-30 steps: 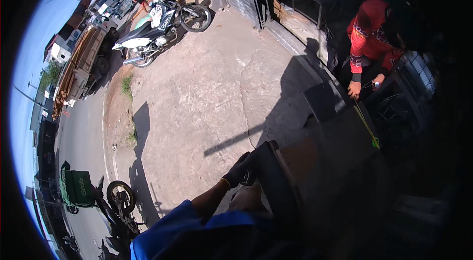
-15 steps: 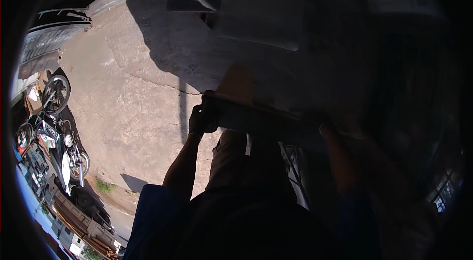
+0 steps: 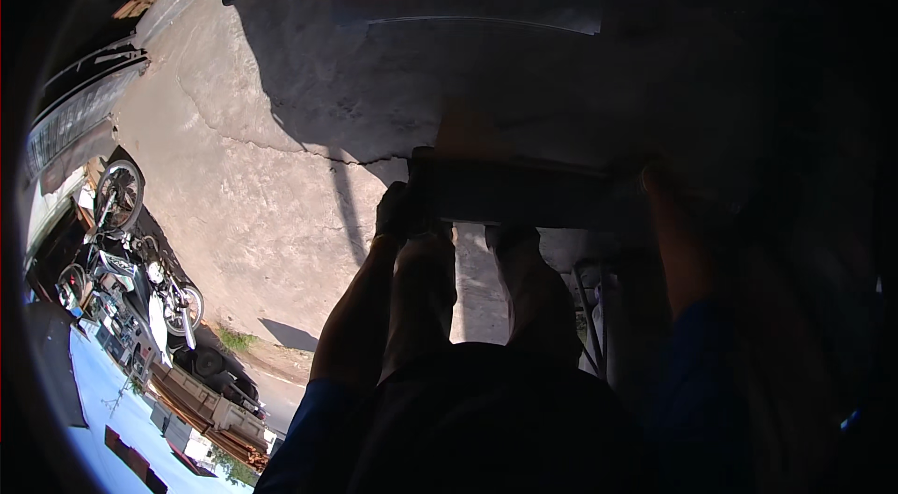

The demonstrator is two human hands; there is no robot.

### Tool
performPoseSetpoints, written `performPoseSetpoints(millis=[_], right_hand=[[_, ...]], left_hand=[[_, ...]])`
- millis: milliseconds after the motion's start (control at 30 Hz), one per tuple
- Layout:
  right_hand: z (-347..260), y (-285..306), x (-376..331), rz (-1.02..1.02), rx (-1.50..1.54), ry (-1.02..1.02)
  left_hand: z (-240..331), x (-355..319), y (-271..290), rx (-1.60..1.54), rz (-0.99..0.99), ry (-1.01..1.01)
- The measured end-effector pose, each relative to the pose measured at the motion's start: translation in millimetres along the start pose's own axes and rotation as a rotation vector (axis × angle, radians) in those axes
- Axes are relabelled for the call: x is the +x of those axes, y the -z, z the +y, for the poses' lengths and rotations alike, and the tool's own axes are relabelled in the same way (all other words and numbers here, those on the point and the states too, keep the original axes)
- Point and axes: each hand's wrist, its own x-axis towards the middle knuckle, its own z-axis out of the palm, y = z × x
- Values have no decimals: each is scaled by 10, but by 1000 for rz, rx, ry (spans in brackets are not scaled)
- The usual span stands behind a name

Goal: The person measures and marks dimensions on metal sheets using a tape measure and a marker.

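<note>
Gripping a dark flat board (image 3: 524,193): left hand (image 3: 393,213); right hand (image 3: 655,181); arms outstretched.

My left hand (image 3: 393,213) reaches down past my knees, fingers (image 3: 391,199) curled over the left end of the long dark board (image 3: 524,195), forearm bare below a blue sleeve. My right hand (image 3: 655,181) grips the board's right end in deep shadow; its fingers are too dark to make out.
</note>
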Motion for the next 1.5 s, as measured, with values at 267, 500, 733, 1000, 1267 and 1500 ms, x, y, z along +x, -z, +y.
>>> performPoseSetpoints(millis=[267,500,733,1000,1267,1500], right_hand=[[122,-364,196,113,152,-36],[-470,-425,-328,374,124,-165],[-1866,-785,-509,419,-655,411],[-2350,-1020,-1670,775,517,264],[-983,-909,-2913,638,463,55],[-1475,-507,-3900,681,795,-347]], left_hand=[[-304,118,-154,13,-87,-18],[58,-200,20,61,-242,203],[1331,-1351,379,457,-279,-401],[1776,-2451,1478,269,-347,-798],[2583,-2710,2671,-652,-547,71],[3964,-1310,2935,-1088,-1160,170]])
